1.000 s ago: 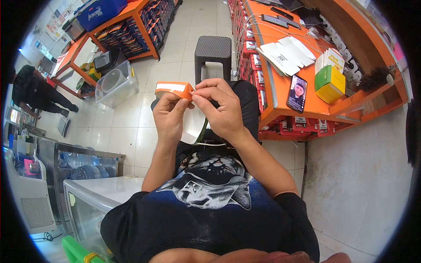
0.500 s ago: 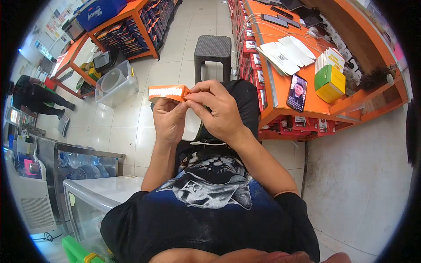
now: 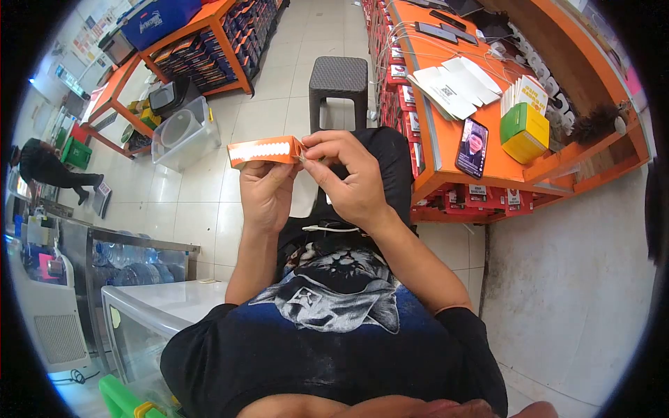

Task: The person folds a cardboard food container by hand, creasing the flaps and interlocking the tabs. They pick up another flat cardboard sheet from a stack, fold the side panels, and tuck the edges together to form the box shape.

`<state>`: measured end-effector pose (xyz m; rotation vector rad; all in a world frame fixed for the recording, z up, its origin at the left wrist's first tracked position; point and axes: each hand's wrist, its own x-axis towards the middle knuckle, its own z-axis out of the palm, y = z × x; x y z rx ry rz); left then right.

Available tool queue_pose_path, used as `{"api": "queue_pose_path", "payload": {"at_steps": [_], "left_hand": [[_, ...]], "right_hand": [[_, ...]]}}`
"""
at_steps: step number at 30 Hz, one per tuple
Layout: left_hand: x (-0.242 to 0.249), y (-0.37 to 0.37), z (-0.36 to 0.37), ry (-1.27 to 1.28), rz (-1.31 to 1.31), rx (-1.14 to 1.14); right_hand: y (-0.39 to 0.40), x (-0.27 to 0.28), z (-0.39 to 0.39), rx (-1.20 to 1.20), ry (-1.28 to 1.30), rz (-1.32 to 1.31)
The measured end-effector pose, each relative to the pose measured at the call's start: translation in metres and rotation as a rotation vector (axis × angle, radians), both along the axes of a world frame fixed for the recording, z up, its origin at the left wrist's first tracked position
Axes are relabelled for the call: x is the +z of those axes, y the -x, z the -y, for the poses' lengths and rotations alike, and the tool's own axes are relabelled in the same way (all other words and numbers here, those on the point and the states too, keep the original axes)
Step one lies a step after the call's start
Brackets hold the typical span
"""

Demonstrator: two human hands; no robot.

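Note:
A small orange-and-white cardboard box [image 3: 263,151] is held up in front of my lap. My left hand [image 3: 266,193] is closed around it from below, the thumb along its near side. At the box's right end, my right hand [image 3: 350,175] pinches the end flap between thumb and fingers. The end looks partly opened there; what lies inside is hidden. Both hands are above my dark trousers, and a pale surface shows between my forearms.
A grey stool [image 3: 339,75] stands ahead. On the right, an orange counter [image 3: 435,143] carries a phone [image 3: 472,148], white cards [image 3: 453,87] and a green-yellow box [image 3: 524,132]. A plastic tub [image 3: 185,132] sits on the floor at left. Another person [image 3: 45,166] bends at far left.
The box has shifted slightly left and turned, showing more of its right end, with both hands still on it. At far left the other person has bent lower, and a green bin now shows.

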<state>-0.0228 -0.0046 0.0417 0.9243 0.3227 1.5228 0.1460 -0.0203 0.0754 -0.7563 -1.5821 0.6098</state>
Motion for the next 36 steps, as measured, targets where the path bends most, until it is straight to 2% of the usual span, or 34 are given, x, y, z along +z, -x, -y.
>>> {"api": "queue_pose_path", "payload": {"at_steps": [3,5,8,11,15,18,20,21,22,24,25,26,28,29,31,32,33,36], "left_hand": [[0.003,0.004,0.000,-0.003,-0.002,-0.005],[0.005,0.005,0.001,-0.001,-0.009,0.003],[0.006,0.004,0.003,-0.006,-0.007,0.021],[0.006,0.001,0.005,-0.042,-0.060,-0.017],[0.012,-0.006,0.008,0.039,-0.023,0.013],[0.016,-0.003,0.008,-0.003,-0.095,-0.034],[0.033,0.000,0.010,0.002,-0.269,0.017],[0.030,0.004,0.007,-0.069,-0.321,0.140],[0.030,0.008,0.004,-0.069,-0.320,0.140],[0.032,0.016,-0.002,0.003,-0.428,0.454],[0.029,0.023,-0.010,0.069,-0.460,0.363],[0.027,0.023,-0.011,0.067,-0.460,0.365],[0.021,0.022,-0.012,0.255,-0.374,0.013],[0.015,0.018,-0.011,0.329,-0.268,-0.052],[0.017,0.015,-0.006,0.268,-0.265,-0.085],[0.017,0.013,-0.004,0.212,-0.259,-0.115],[0.015,0.010,-0.003,0.215,-0.259,-0.115],[0.006,0.005,-0.006,0.346,-0.193,-0.076]], "right_hand": [[0.000,0.001,0.000,0.065,0.028,-0.070],[0.002,0.005,-0.002,0.032,-0.113,-0.022],[0.003,0.012,-0.001,0.004,-0.167,0.016],[0.007,0.010,-0.003,0.030,-0.160,0.015],[0.010,0.002,-0.003,-0.003,-0.064,0.012],[0.006,-0.004,-0.005,-0.126,-0.093,0.046],[0.001,-0.005,-0.009,-0.234,0.051,-0.119],[-0.002,-0.006,-0.013,-0.196,0.122,-0.269],[-0.003,-0.006,-0.019,-0.163,0.102,-0.384],[-0.010,0.002,-0.015,-0.047,0.175,-0.536],[-0.009,0.001,-0.014,-0.046,0.175,-0.537],[-0.006,-0.001,-0.015,0.026,0.234,-0.569],[-0.002,-0.006,-0.013,0.130,0.313,-0.542],[0.004,-0.008,-0.012,0.137,0.322,-0.556],[0.007,-0.009,-0.012,0.137,0.330,-0.573],[0.006,-0.010,-0.010,0.207,0.479,-0.571],[0.005,-0.010,-0.009,0.280,0.628,-0.565],[0.012,-0.026,-0.006,0.316,0.695,-0.467]]}}
